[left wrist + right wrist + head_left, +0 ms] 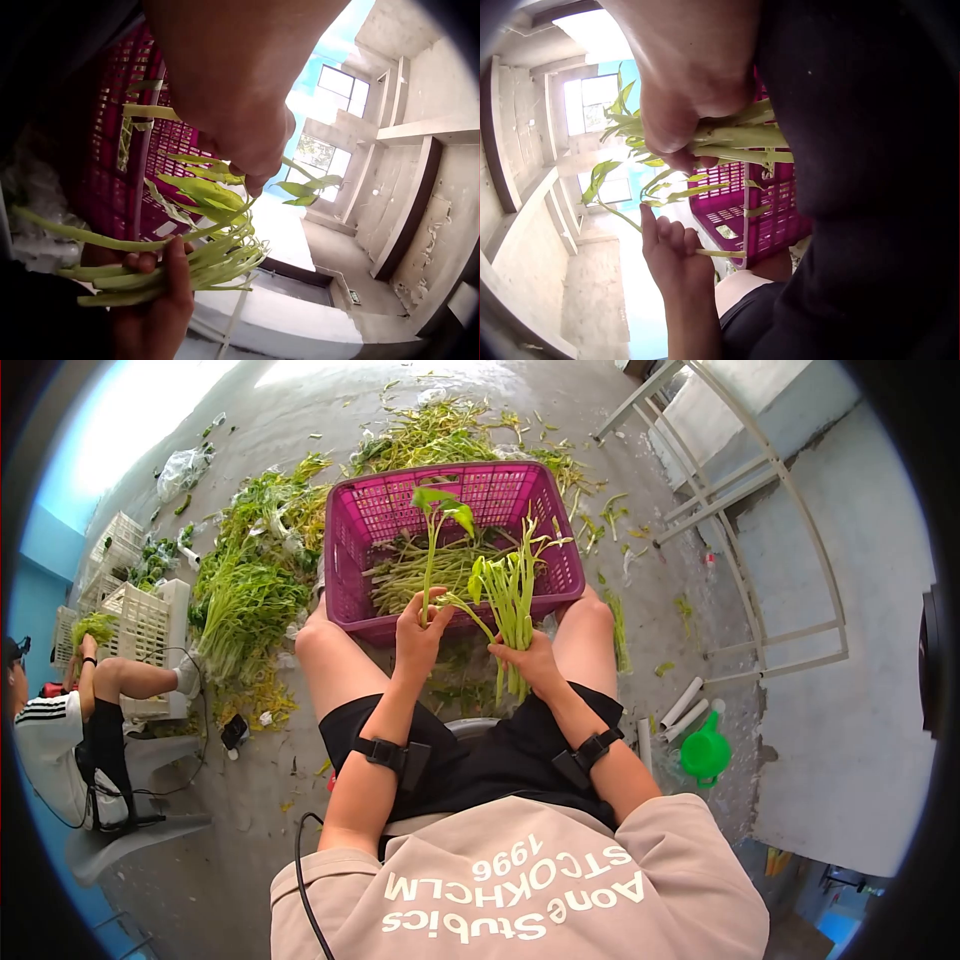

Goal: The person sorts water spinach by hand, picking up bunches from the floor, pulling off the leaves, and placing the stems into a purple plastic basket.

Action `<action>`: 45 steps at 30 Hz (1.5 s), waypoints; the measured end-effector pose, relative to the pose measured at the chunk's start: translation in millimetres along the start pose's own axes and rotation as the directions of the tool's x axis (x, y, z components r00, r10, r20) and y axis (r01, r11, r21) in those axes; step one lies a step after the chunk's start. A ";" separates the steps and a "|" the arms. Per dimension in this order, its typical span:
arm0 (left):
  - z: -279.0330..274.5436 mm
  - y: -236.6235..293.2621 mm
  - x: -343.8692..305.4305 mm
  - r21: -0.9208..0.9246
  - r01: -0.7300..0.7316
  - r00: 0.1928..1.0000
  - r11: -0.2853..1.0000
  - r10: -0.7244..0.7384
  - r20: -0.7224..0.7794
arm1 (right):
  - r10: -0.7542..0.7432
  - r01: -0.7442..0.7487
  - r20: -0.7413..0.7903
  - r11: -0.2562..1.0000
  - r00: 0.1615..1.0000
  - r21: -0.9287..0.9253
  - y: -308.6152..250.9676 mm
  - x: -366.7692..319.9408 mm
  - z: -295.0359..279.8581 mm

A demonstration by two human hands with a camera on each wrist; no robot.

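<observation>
My left hand (pixel 418 632) pinches a single leafy green stem (pixel 430 555), which stands upright with broad leaves at its top. In my right hand (pixel 530 660) is a bunch of pale green stems (pixel 516 600), gripped low down, with their trimmed-looking tips pointing up. One thin stalk (pixel 97 240) sticks out sideways from that bunch toward the left hand. Between my knees stands a magenta plastic basket (pixel 350 585), just beyond both hands. Cut stems (pixel 425 575) lie loose inside it. In the right wrist view, the left hand (pixel 676 255) shows below the bunch, fingers curled round its stem.
Heaped leafy greens (pixel 250 575) lie on the floor left of the basket, with more scraps (pixel 430 435) behind it. Another person (pixel 70 730) sits at far left by white crates (pixel 140 620). A metal frame (pixel 790 560), white pipes (pixel 682 702) and a green plastic vessel (pixel 706 750) are at right.
</observation>
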State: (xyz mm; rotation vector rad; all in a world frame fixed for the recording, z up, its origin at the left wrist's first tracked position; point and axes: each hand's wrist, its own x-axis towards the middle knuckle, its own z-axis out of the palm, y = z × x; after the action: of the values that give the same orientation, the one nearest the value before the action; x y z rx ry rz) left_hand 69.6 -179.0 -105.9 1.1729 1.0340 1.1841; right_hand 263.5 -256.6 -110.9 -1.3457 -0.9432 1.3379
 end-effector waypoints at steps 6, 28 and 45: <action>-3.0 -9.1 0.8 0.204 -0.081 0.996 0.976 0.073 0.048 | 0.011 -0.011 0.021 1.000 1.000 0.003 -1.8 -0.4 0.3; -4.3 -1.5 -1.5 0.412 -0.144 0.990 0.900 0.131 0.061 | 0.026 -0.024 0.023 0.998 0.999 -0.066 -1.0 1.2 0.3; 1.0 0.1 -7.0 0.489 -0.208 0.978 0.847 0.193 0.083 | 0.059 -0.057 0.018 0.992 0.998 -0.114 -1.2 1.5 0.3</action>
State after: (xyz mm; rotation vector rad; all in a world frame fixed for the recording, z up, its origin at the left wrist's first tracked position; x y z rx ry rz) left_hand 69.7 -186.1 -105.7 1.7338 1.2592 1.0831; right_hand 263.4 -254.8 -110.1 -1.4576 -1.0145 1.3622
